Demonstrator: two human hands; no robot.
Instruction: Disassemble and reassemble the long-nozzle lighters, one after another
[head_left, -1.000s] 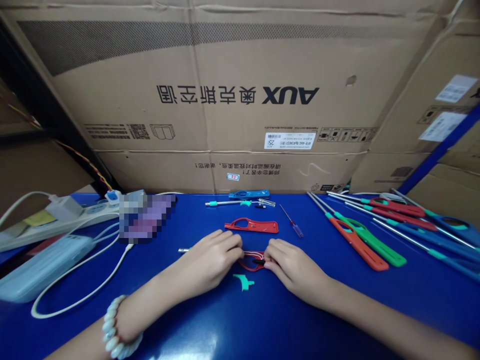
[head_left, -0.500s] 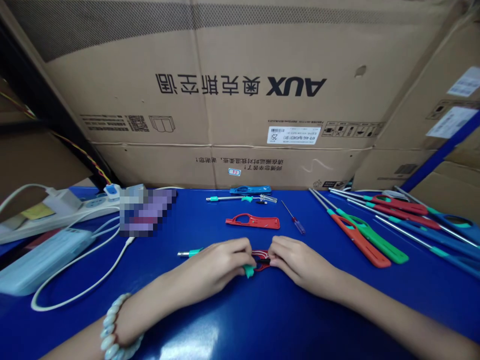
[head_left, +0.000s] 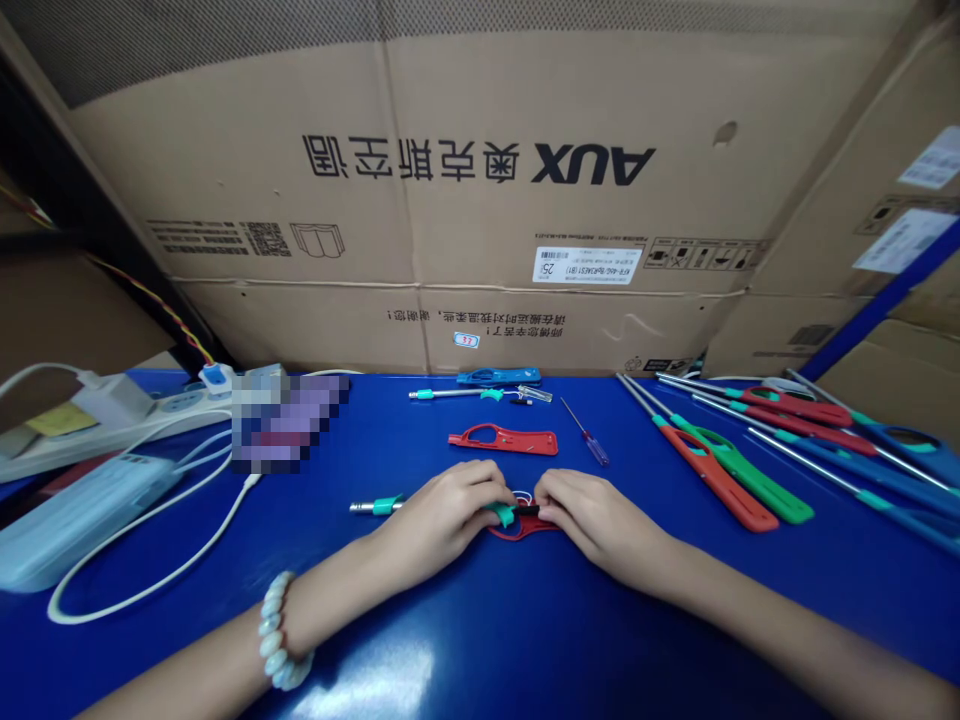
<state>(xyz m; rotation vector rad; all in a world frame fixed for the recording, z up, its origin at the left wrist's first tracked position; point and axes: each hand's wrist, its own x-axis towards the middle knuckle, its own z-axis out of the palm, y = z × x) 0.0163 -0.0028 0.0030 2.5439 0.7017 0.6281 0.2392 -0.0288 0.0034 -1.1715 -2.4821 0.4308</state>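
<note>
With its fingers pinched, my left hand [head_left: 459,512] grips a small teal trigger [head_left: 505,514]. My right hand [head_left: 596,515] is closed on the end of a black igniter [head_left: 528,510], which lies in line with the trigger and seems to meet it. Thin white wires [head_left: 523,494] loop just behind. Beneath both hands lies a red lighter shell half [head_left: 510,535], partly covered. A metal lighter tube [head_left: 363,508] with a teal collar sticks out left of my left hand. Behind the hands rests another red shell half [head_left: 521,442].
Farther back lie a blue shell [head_left: 499,377] and a tube with loose parts [head_left: 457,394]. A screwdriver [head_left: 596,448] lies right of them. Several long lighters [head_left: 720,480] fill the right side. At left are a power bank [head_left: 90,520], cables and a power strip [head_left: 176,410]. Cardboard [head_left: 480,230] stands behind.
My left hand has shifted slightly, and the teal trigger now sits in line with the black igniter. More of the igniter and the red shell shows between my hands. The view has shifted slightly.
</note>
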